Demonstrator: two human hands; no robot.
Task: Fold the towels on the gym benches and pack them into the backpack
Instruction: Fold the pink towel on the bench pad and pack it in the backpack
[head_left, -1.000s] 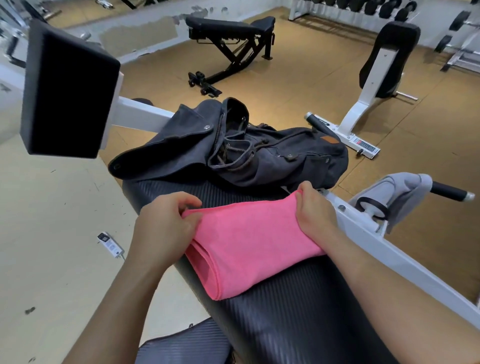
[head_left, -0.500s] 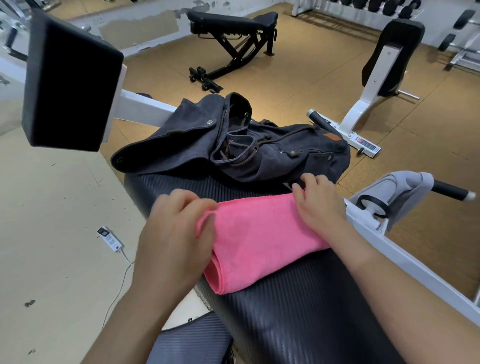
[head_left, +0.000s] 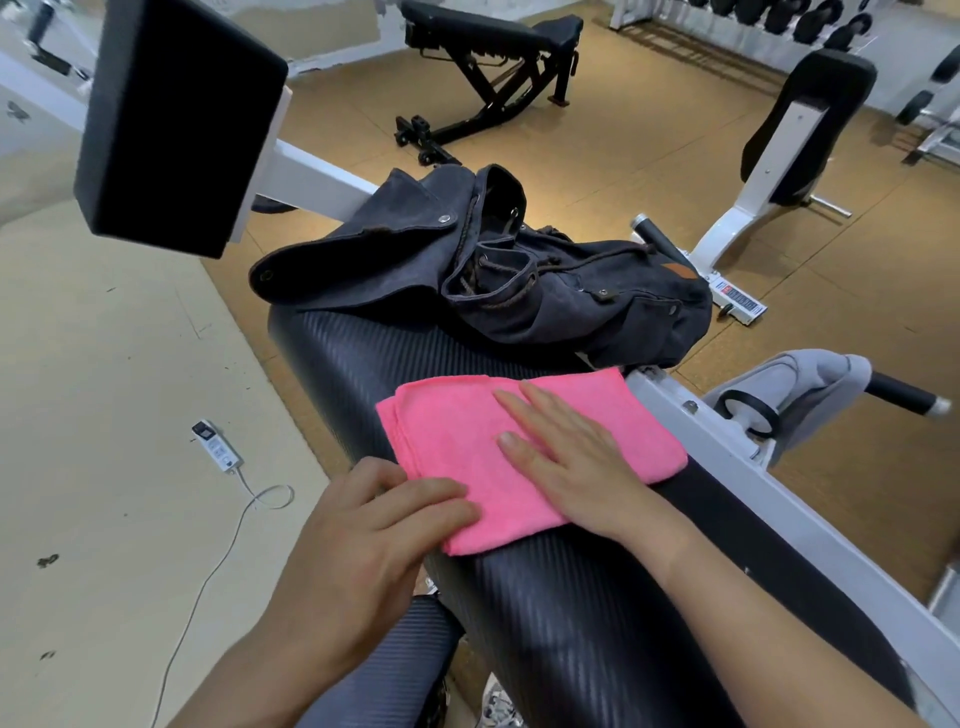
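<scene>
The black padded table (head_left: 571, 623) carries everything here, and the dark backpack (head_left: 545, 296) slumped across its far end is the marker for the rest; its flap is thrown back and its drawstring mouth gapes. Just on the near side of the backpack, close to it but apart, lies the pink towel (head_left: 447, 441). A second ago it was a loose roll pinched at both ends; now it sits as a flat, layered rectangle. The right hand (head_left: 566, 457) lies open on top of it, palm down and fingers straight, pointing toward the backpack as if smoothing the fold. The left hand (head_left: 374, 535) rests its fingers flat on the towel's corner farthest from the backpack, gripping nothing. So this towel looks folded, or one fold short, and the next step is likely lifting it into the backpack's open mouth. To the right of the backpack, a grey cloth (head_left: 810, 384) drapes over a handle, probably another towel not yet folded.
</scene>
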